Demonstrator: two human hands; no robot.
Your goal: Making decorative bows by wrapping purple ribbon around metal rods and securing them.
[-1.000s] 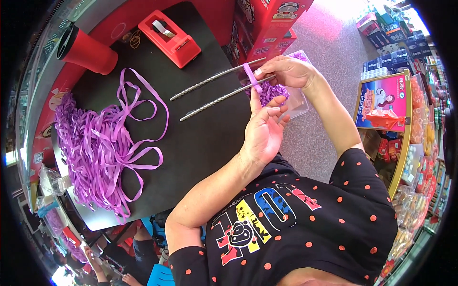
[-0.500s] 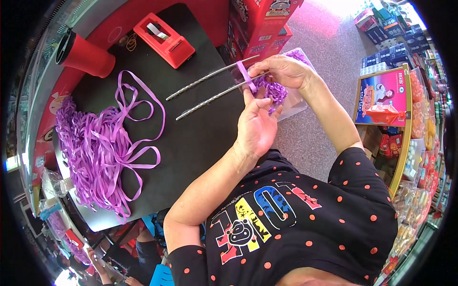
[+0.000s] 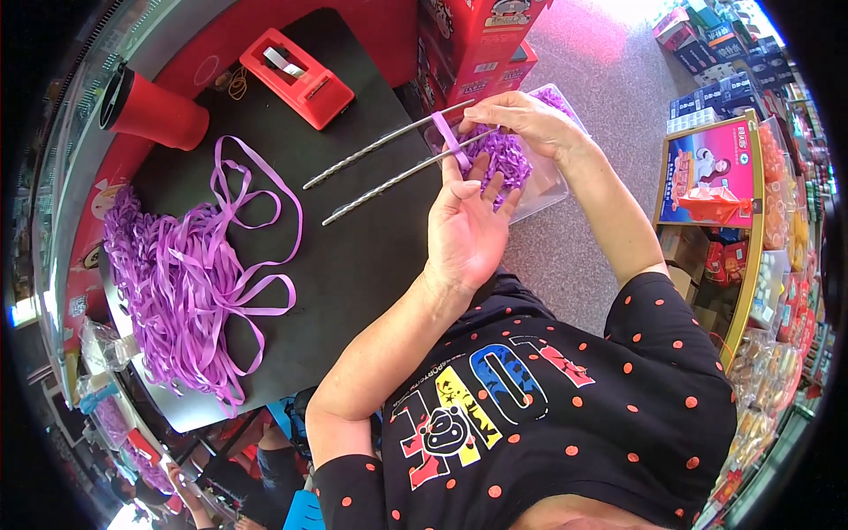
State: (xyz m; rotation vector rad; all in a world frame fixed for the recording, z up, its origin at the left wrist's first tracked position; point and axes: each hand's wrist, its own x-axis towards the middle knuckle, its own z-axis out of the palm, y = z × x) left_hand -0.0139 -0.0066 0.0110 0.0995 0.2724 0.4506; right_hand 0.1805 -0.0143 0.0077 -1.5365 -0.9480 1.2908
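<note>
Two thin twisted metal rods (image 3: pixel 382 159) lie side by side above the table's right end, with a purple ribbon band (image 3: pixel 449 141) around both. My left hand (image 3: pixel 465 225) is palm up with its fingers spread, its fingertips next to the band and the lower rod. My right hand (image 3: pixel 530 125) reaches over the rods' far ends with fingers bent and tips drawn together; what they pinch is hidden. Behind my hands, a clear plastic tub (image 3: pixel 549 196) holds curled purple ribbon (image 3: pixel 505 163). A big heap of loose purple ribbon (image 3: pixel 181 291) covers the table's left side, several loops trailing toward the middle.
On the dark table (image 3: pixel 353 291) stand a red tape dispenser (image 3: pixel 300 79) and a red tumbler (image 3: pixel 159 110) lying tilted. Red cartons (image 3: pixel 481 53) rise behind the table. Stocked shelves and a framed poster (image 3: pixel 709 172) line the right. At lower left, another person's arm (image 3: pixel 187 495) shows.
My left hand's fingers have spread and come away from the band somewhat. My right hand has shifted slightly left along the rods. The whole view has moved a little.
</note>
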